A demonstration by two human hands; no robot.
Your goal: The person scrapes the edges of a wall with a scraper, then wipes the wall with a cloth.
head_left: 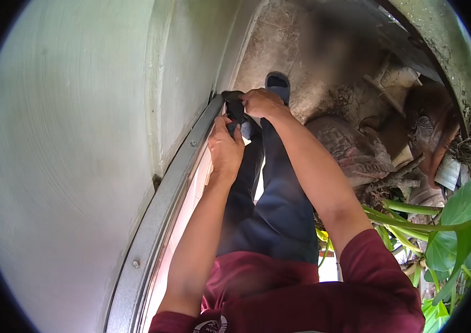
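A small black item (234, 105), dark and soft-looking like a folded cloth or pouch, is between my two hands, close to the end of the metal rail. My left hand (226, 145) grips its lower part, with thumb and fingers closed around it. At its upper right edge, the fingers of my right hand (263, 103) are pinched together on it. I cannot tell exactly what the item is. Beneath my hands are my dark trousers (280, 205) and a foot in a dark slipper (277, 86).
A grey metal rail (157, 216) with bolts runs along the pale wall (80, 155) on my left. To the right lie brown debris and broken pieces (352, 150) beside large green leaves (457, 238). A mossy curved edge (441, 50) rises at upper right, over the dirty concrete floor (271, 39).
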